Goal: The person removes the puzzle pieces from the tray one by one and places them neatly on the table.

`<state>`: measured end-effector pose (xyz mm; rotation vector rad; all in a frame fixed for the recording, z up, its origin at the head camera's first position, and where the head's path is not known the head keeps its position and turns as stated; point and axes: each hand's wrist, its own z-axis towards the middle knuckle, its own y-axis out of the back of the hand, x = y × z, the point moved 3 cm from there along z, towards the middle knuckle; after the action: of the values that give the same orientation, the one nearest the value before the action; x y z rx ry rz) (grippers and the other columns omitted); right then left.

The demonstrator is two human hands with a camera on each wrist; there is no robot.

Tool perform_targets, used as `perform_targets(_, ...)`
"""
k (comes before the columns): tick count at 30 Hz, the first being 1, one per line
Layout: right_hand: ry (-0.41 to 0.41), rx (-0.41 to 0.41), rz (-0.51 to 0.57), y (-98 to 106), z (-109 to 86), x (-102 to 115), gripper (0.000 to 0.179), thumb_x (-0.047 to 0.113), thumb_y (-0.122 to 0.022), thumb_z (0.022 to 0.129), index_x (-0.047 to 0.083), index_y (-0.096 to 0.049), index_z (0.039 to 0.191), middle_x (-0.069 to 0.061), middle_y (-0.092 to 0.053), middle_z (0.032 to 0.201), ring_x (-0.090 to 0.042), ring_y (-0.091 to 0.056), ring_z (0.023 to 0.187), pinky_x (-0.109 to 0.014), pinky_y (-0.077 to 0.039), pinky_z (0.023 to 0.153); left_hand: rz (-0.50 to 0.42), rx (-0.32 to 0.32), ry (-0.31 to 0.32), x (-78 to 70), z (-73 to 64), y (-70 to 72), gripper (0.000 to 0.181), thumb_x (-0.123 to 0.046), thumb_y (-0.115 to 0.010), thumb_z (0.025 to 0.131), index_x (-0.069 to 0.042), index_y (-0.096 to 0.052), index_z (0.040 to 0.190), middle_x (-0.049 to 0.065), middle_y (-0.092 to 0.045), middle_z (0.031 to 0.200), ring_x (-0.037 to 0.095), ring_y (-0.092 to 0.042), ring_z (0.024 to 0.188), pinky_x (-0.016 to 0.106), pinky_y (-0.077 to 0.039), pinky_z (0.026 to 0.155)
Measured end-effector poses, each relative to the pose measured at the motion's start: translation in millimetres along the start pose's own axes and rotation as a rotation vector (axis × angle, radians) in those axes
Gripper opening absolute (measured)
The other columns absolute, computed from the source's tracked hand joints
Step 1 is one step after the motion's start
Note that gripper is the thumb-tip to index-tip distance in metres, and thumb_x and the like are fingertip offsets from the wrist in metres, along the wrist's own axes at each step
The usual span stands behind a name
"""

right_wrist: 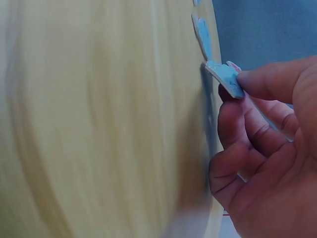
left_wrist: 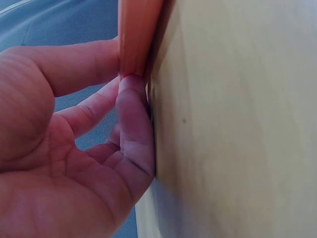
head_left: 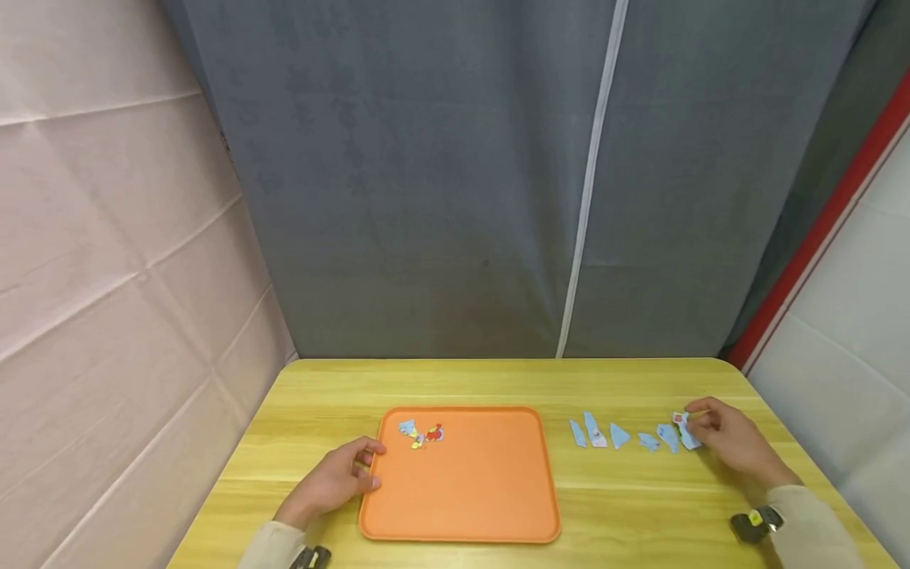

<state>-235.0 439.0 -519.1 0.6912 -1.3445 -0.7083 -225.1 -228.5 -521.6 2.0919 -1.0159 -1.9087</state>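
Observation:
An orange tray [head_left: 462, 494] lies on the table, and my left hand [head_left: 330, 482] grips its left rim between thumb and fingers. The left wrist view shows the thumb against the tray's edge [left_wrist: 137, 37] and a bent finger at its underside. At the far right, my right hand [head_left: 735, 442] pinches a light blue puzzle piece [right_wrist: 227, 79] with a bit of pink on it, tilted up off the table. Beside it lies another blue piece [head_left: 667, 435], the nearest of a row. On the tray's upper left sit joined-looking pieces, a blue-and-yellow one [head_left: 407, 427] and a red one [head_left: 435, 432].
Several loose blue pieces, among them a triangular one [head_left: 618, 435] and a tall one [head_left: 593, 429], lie right of the tray on the wooden table [head_left: 626, 506]. A grey curtain [head_left: 426, 197] hangs behind; pale cloth [head_left: 128, 316] stands at left, a white panel [head_left: 846, 332] at right.

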Motion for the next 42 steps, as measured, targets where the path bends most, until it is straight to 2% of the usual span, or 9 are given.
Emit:
perform_targets(9,-0.044,0.027,-0.021,3,1.9,-5,0.032,0.018,-0.067,0.103,-0.005,-0.062,0.124,-0.007,-0.075,0.095,-0.001,-0.057,0.076,-0.025,-0.044,0.067,0.004,0.001,0.003,0.0,-0.4,-0.8,0.047,-0.007,-0.083,0.089,-0.008,-0.063,0.132,0.013,-0.058,0.116,0.023,-0.061,0.087,0.028,-0.052,0.068)
perform_targets(16,-0.064,0.025,-0.051,6,2.4,-5,0.034,0.02,-0.066,0.102,-0.007,-0.062,0.123,-0.004,-0.066,0.089,-0.006,-0.05,0.071,-0.025,-0.04,0.064,0.014,-0.006,-0.004,1.1,1.0,-2.3,0.046,-0.008,-0.083,0.089,-0.008,-0.063,0.131,0.013,-0.058,0.116,0.021,-0.06,0.086,0.027,-0.051,0.067)
perform_targets(26,-0.057,0.01,-0.089,5,2.9,-8,0.037,0.03,-0.069,0.103,-0.002,-0.064,0.121,-0.002,-0.062,0.088,-0.007,-0.049,0.071,-0.026,-0.039,0.065,0.012,-0.006,0.0,0.3,1.0,-1.9,0.045,-0.009,-0.083,0.09,-0.009,-0.064,0.131,0.012,-0.058,0.116,0.022,-0.059,0.086,0.028,-0.051,0.065)
perform_targets(29,-0.016,-0.001,-0.073,3,2.5,1,0.039,0.031,-0.07,0.103,-0.002,-0.065,0.122,-0.002,-0.063,0.09,-0.006,-0.048,0.069,-0.026,-0.04,0.064,0.009,-0.005,-0.003,0.9,1.4,-1.5,0.046,-0.009,-0.083,0.09,-0.009,-0.063,0.131,0.012,-0.058,0.115,0.021,-0.058,0.085,0.028,-0.05,0.065)
perform_targets(36,0.066,-0.037,0.039,-7,3.7,39,0.028,0.016,-0.068,0.102,-0.002,-0.065,0.123,-0.002,-0.065,0.086,-0.004,-0.048,0.061,-0.026,-0.042,0.055,0.005,-0.005,-0.003,0.7,0.5,-1.1,0.046,-0.009,-0.082,0.091,-0.009,-0.063,0.132,0.013,-0.058,0.115,0.022,-0.058,0.085,0.028,-0.05,0.065)
perform_targets(42,0.08,-0.035,0.056,-18,10.3,66,0.027,0.019,-0.071,0.102,0.001,-0.067,0.123,-0.001,-0.066,0.088,-0.004,-0.052,0.068,-0.025,-0.044,0.062,0.015,-0.007,0.001,-0.1,0.3,-1.2,0.045,-0.009,-0.082,0.091,-0.009,-0.063,0.132,0.013,-0.059,0.118,0.022,-0.06,0.087,0.028,-0.051,0.067)
